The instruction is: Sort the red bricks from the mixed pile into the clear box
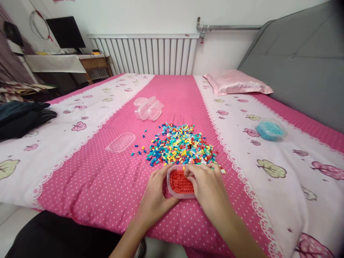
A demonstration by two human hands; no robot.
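A clear plastic container point(168, 183) filled with rows of red toy bricks point(181, 182) sits near the bed's front edge. Around its left end, my left hand point(158, 188) is closed, thumb at the near side and fingers at the far side. My right hand point(205, 182) is over the container's right part, its fingers pinched at the bricks; whatever is between the fingertips is hidden. Just beyond both hands spreads a pile of small multicoloured bricks point(182, 145), with several loose blue and yellow ones to its left.
A clear lid point(121, 142) lies left of the pile, and several stacked clear containers point(148, 108) lie farther back. To the right stands a lidded container of light blue bricks point(271, 129). A pink pillow point(238, 82) is at the back right, dark clothing point(24, 118) at the left.
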